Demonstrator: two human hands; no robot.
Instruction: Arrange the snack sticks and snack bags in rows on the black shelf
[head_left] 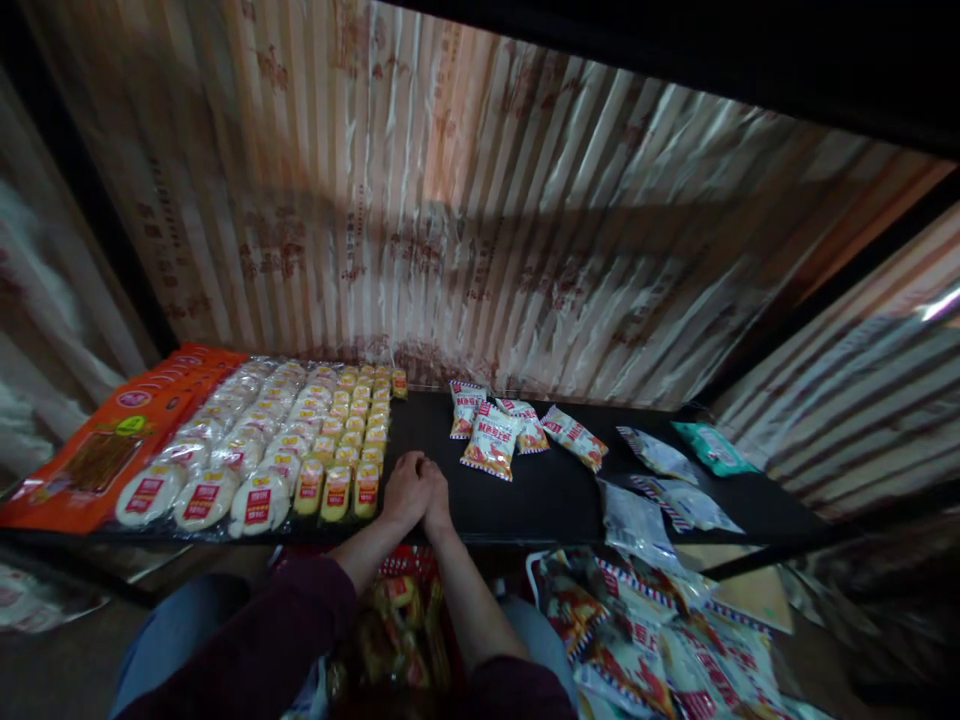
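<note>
Meeting at the black metal shelf (pixel 555 495) edge, left hand (pixel 405 490) and right hand (pixel 438 503) touch (grips: cannot tell), between yellow-wrapped packet rows (pixel 352 445) and red-white plastic snack bags (pixel 491 440).

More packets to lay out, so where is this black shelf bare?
Bare shelf runs along the front edge, from the right hand to the clear packets, before the red-and-white snack bags. A narrower bare strip lies between those bags and the yellow packet rows. The left side is packed solid; the right end is cluttered.
</note>
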